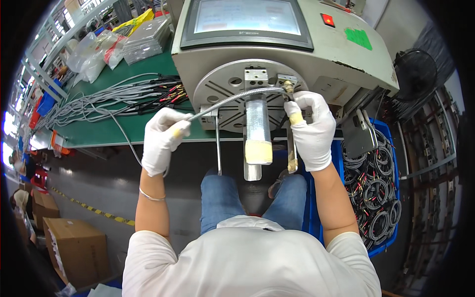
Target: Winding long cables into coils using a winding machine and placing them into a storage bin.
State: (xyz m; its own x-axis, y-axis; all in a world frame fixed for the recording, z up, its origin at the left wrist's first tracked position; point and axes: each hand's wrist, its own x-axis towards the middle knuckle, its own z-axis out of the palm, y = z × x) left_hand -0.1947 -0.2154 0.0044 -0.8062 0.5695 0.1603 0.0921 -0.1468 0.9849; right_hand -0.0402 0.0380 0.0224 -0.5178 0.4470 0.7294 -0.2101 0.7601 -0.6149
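Note:
Both hands wear white gloves with yellow tape on a fingertip. My left hand [165, 136] is closed on a grey cable [225, 102], which runs from it in an arc over the winding machine's centre to my right hand. My right hand [313, 129] has its thumb and fingers closed at the cable's other end, beside a brass-coloured clamp [288, 86]; the fingers partly hide what they pinch. Between the hands, a shiny metal cylinder [257, 121] with yellow tape at its tip juts from the machine's slotted round plate [222, 78]. A thin metal rod [218, 143] stands left of it.
Above is the machine's screen [246, 17], with a lit red switch [328, 20] to its right. Grey cables [106, 101] lie on the green table [94, 136] at left. A blue bin [392, 237] of coiled cables stands at right. Cardboard boxes [81, 247] sit lower left.

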